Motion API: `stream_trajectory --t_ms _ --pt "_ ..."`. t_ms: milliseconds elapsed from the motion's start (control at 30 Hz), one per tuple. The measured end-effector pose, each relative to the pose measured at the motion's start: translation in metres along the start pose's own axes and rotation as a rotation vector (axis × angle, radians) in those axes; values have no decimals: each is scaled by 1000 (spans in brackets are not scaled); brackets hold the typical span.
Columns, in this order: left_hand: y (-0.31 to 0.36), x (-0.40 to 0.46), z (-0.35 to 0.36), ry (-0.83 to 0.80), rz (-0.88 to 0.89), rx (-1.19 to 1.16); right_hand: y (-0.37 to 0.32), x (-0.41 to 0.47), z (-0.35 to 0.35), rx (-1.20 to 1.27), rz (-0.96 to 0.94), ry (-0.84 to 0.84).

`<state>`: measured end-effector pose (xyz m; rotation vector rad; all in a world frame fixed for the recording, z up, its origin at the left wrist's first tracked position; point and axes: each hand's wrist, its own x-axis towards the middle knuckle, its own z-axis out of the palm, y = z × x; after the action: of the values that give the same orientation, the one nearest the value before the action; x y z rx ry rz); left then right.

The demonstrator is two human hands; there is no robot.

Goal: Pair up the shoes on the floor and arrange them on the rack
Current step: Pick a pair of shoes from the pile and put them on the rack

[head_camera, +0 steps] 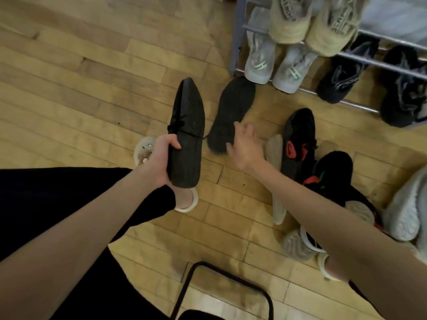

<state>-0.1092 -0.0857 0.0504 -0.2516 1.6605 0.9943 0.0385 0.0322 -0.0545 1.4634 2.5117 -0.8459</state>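
Note:
My left hand grips an all-black shoe by its heel end, lifted off the floor with the toe pointing away. Its match, a second black shoe, lies sole-up on the floor just right of it. My right hand hovers over that shoe's heel with fingers spread and relaxed, holding nothing. The metal shoe rack stands at the top right. It holds a pale grey pair, a beige pair above and a dark pair.
A heap of loose shoes lies on the wooden floor at the right: black ones with red marks, a beige one, grey-soled ones and a pale grey one. A black chair frame is at the bottom. My slippered foot is beside my left hand.

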Motion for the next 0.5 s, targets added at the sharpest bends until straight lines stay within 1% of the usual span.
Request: stream_trajectory --t_ms 67,133,200,333,433,500 --pt "2 6 -7 25 24 -40 -17 25 17 16 113 -132" --pt "5 10 -14 63 -2 -61 -28 46 28 40 245 -208" --pt "6 16 -21 81 -39 -85 -38 58 33 74 330 -217" --pt "5 19 -26 87 -56 -96 -44 62 41 121 376 -219" --pt "3 16 -22 103 -43 -56 -37 48 27 322 382 -207" --pt "3 10 -16 97 -38 -29 -25 29 5 612 394 -171"
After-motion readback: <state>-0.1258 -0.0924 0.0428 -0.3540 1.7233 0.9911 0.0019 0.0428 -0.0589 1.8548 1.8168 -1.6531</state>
